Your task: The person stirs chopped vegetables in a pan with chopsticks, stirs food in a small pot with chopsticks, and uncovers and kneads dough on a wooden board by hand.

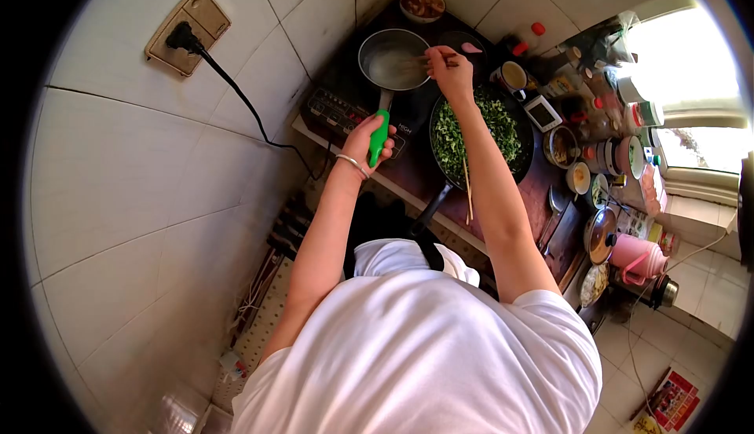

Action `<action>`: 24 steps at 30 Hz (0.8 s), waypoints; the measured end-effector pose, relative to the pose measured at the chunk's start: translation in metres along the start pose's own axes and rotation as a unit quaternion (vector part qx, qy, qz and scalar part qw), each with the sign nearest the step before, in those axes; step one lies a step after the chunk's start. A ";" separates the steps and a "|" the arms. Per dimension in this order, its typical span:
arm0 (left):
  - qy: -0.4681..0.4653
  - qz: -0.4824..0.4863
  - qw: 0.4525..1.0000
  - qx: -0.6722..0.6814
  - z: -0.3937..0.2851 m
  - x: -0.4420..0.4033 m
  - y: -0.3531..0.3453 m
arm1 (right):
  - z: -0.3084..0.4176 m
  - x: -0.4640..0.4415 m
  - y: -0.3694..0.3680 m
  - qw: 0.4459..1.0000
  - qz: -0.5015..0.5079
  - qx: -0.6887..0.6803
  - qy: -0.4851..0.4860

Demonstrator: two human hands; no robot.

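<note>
"While your left hand (367, 142) grips the green handle (379, 139), where is the small pan (371, 51), and what does your right hand (450, 73) hold?"

"The pan is over the cooktop (338, 108), pale contents inside; whether its base sits flat, I cannot tell; your left fingers are wrapped round the handle; your right fingers pinch a thin brown tool (412, 63) dipping into the pan, its tip blurred."

"What could catch you out?"

"If your left grip slackened while the tool pressed the wall, the pan might swivel and slop; your right forearm crosses above the large pan (525, 151) of chopped greens (491, 131), so a dropped elbow could knock the chopsticks (468, 190) jutting past its rim; the black handle (430, 210) overhangs the counter edge near your body, so leaning in might turn that pan."

"And what can you read?"

"HIGH, on the cooktop's panel; the finer lettering there defeats me; labels on the bottles by the window (699, 57) are too small; the red packet (677, 399) bears print you could not make out here either."
</note>
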State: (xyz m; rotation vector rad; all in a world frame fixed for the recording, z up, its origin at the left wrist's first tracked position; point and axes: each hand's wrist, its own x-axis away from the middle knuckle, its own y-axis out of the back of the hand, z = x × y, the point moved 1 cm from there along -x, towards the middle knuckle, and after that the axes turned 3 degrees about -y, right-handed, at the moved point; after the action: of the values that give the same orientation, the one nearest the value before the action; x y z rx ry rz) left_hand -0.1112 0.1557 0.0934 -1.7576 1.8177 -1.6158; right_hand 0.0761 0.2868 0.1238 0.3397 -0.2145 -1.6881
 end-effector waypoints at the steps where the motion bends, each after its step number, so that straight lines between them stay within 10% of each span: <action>1: -0.001 0.005 1.000 0.002 0.001 0.000 0.000 | -0.001 0.002 -0.005 1.000 -0.002 0.000 0.000; 4: 0.000 -0.005 1.000 0.003 0.002 -0.001 -0.001 | -0.012 0.011 -0.023 0.991 0.102 -0.087 0.009; 11: 0.000 0.006 1.000 0.000 0.001 0.001 0.001 | -0.019 0.004 -0.010 0.993 -0.056 0.046 0.097; 17: -0.002 0.006 1.000 0.002 0.000 -0.001 0.000 | 0.002 0.004 0.004 1.000 0.000 0.014 0.005; 21: -0.002 -0.002 1.000 -0.003 -0.002 0.002 -0.003 | -0.016 0.005 -0.004 0.990 0.013 0.069 0.122; 24: -0.002 -0.006 1.000 -0.001 0.000 0.003 -0.002 | 0.023 0.010 0.005 1.000 0.031 0.000 -0.001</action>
State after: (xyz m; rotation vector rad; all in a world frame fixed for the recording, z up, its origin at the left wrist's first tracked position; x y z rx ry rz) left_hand -0.1103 0.1541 0.0963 -1.7751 1.8109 -1.6132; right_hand 0.0713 0.2749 0.1463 0.3286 -0.2251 -1.6283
